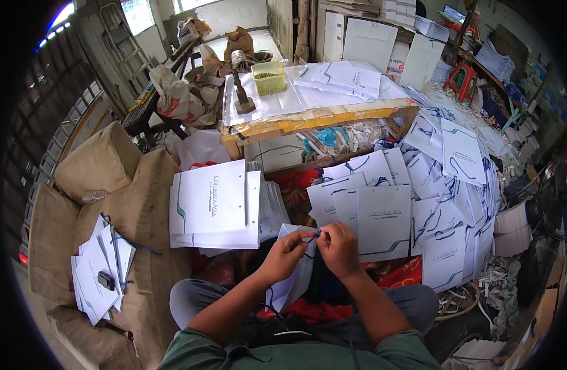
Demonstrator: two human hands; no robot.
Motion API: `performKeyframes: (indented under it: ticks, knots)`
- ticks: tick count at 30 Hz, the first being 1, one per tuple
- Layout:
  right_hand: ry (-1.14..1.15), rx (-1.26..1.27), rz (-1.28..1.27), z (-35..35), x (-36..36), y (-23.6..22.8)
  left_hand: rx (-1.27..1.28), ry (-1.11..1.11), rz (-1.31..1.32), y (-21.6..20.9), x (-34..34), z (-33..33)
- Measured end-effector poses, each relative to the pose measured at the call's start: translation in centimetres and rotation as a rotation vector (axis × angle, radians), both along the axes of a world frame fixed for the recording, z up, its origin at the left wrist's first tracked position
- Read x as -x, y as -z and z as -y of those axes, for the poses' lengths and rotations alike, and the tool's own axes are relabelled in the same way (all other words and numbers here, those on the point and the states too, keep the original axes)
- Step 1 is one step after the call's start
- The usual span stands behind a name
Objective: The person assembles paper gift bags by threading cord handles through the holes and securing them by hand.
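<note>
Both hands meet above my lap over a white paper bag [289, 285], which stands tilted between my crossed legs. My left hand [282, 254] pinches a dark blue cord [317, 234] between thumb and forefinger. My right hand [339, 248] is closed on the same cord, fingertips nearly touching those of the left. Most of the bag's right side lies in shadow, and the cord's knot or end is too small to make out. Just left of my hands rests a stack of flat white bags [209, 203] with punched holes and no cords showing.
White bags with blue cord handles [447, 253] pile up at the right. A brown sofa [151, 209] stands left, bearing several bags [101, 271] and a small black device [105, 280]. Ahead is a low table [320, 113] with a yellow-green tub [269, 79] and a metal tool [241, 98].
</note>
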State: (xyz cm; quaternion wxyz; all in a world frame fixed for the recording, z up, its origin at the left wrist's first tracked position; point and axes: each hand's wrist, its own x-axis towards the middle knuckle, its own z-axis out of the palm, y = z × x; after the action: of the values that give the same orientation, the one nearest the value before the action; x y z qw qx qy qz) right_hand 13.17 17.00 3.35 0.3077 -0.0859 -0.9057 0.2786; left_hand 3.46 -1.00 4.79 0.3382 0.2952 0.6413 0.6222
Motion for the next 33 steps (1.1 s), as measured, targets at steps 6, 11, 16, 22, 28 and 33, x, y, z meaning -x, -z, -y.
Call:
performKeyframes:
  ticks: [6,11,16,22,28,33]
  knots:
    - [-0.179,0.117,-0.1,4.4,0.2,1.7,-0.122,-0.06,0.163,0.2,0.5,0.1]
    - [-0.102,0.425,0.182,4.3,0.2,5.1,-0.292,-0.081,0.35,-1.8,2.2,1.4]
    - [-0.065,0.472,0.183,3.4,0.5,7.3,0.221,-0.172,-0.518,-2.3,0.4,2.0]
    - [-0.246,1.166,0.284,3.2,0.5,9.7,0.449,-0.001,-0.738,2.5,-0.4,1.5]
    - [-0.31,0.694,0.466,1.8,-0.3,4.9,0.546,-0.078,-0.738,5.5,2.2,2.3]
    - [-0.238,0.479,0.498,-1.9,-1.2,1.3,0.497,-0.177,-0.766,6.2,3.5,2.5]
